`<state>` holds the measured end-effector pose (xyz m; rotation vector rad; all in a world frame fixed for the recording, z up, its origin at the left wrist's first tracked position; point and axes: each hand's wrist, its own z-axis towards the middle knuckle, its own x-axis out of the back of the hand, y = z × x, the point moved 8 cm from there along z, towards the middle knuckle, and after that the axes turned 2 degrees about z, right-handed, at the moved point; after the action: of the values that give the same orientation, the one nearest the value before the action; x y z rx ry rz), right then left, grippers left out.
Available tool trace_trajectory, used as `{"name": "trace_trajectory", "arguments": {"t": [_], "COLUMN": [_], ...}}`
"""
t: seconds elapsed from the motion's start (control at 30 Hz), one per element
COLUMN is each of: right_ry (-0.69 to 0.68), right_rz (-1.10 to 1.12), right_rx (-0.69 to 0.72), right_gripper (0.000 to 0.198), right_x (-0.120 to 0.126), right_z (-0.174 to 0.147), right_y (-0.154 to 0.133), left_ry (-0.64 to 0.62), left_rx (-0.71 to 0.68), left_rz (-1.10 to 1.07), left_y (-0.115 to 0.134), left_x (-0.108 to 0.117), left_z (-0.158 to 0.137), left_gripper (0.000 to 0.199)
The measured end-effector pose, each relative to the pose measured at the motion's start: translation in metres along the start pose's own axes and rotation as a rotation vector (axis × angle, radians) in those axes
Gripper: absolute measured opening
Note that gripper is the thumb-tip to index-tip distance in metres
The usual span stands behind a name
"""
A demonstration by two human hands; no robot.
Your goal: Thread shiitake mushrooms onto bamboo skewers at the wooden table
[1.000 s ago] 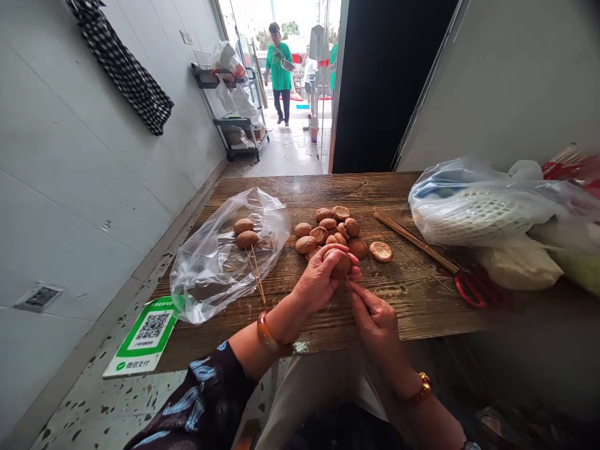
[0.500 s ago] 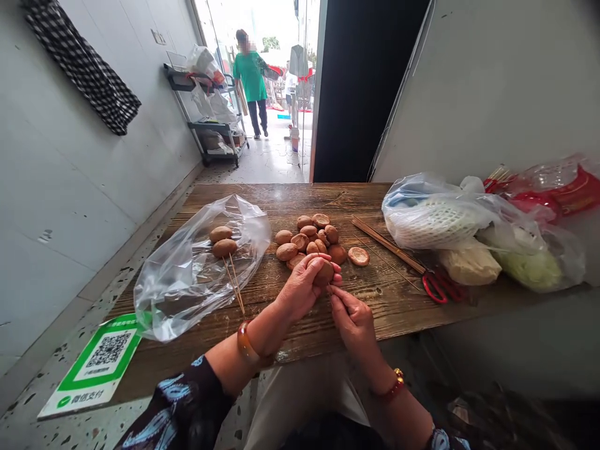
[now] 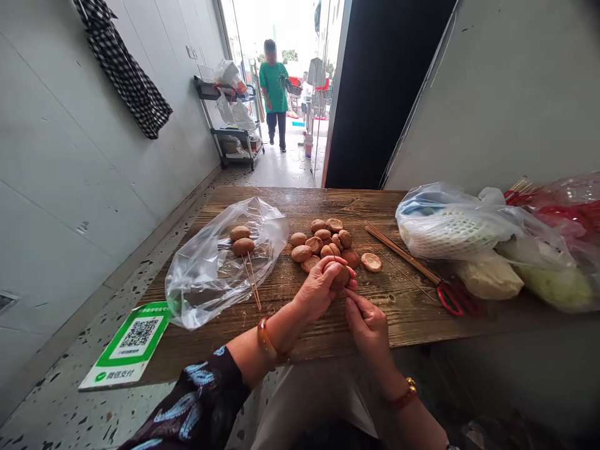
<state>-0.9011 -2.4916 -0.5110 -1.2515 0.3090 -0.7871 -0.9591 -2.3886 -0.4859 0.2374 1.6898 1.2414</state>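
My left hand [image 3: 317,292] is closed around a brown mushroom cap [image 3: 341,279] above the wooden table. Just below the cap, my right hand [image 3: 368,317] pinches what looks like a thin skewer, mostly hidden by the fingers, its end against the mushroom. Behind my hands lies a pile of mushroom caps [image 3: 322,235], some with pale undersides turned up. One cap [image 3: 372,262] rests apart on the right. On the clear plastic bag [image 3: 206,281] to the left are two mushroom caps [image 3: 242,246] with skewers [image 3: 253,281] running from them toward me.
Right of the pile lies a bundle of skewers [image 3: 403,253] beside red-handled scissors [image 3: 450,299]. Bagged vegetables [image 3: 445,231] crowd the table's right end. A green QR-code sign [image 3: 126,347] sits at the left edge. Beyond, a person in green [image 3: 273,87] is near a cart [image 3: 232,131] at the doorway.
The view has swung a little left, so everything sits farther right. The person in the doorway has stepped closer. My hands keep nearly the same grip on the mushroom cap.
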Motion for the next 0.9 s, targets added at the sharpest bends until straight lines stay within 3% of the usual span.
{"name": "trace_trajectory", "arguments": {"t": [0.27, 0.47, 0.57, 0.67, 0.73, 0.9], "right_ry": [-0.043, -0.239, -0.202, -0.086, -0.084, -0.098], "right_rz": [0.081, -0.018, -0.226, -0.489, -0.714, -0.901], "right_rx": [-0.032, 0.106, 0.223, 0.262, 0.254, 0.177], "right_gripper": [0.038, 0.038, 0.035, 0.035, 0.037, 0.032], "right_x": [-0.008, -0.013, 0.016, 0.059, 0.079, 0.111], "right_z": [0.002, 0.011, 0.030, 0.059, 0.079, 0.106], "right_y": [0.008, -0.013, -0.014, 0.007, 0.029, 0.065], "left_ry": [0.013, 0.055, 0.116, 0.122, 0.092, 0.030], "left_rx": [0.033, 0.003, -0.031, -0.024, -0.003, 0.012], "left_rz": [0.049, 0.086, -0.004, -0.104, -0.155, -0.204], "left_y": [-0.002, 0.017, 0.031, 0.038, 0.038, 0.035], "left_x": [0.000, 0.018, 0.031, 0.036, 0.034, 0.030], "left_z": [-0.002, 0.004, 0.006, 0.005, 0.005, 0.006], "left_gripper": [0.033, 0.029, 0.025, 0.022, 0.022, 0.022]}}
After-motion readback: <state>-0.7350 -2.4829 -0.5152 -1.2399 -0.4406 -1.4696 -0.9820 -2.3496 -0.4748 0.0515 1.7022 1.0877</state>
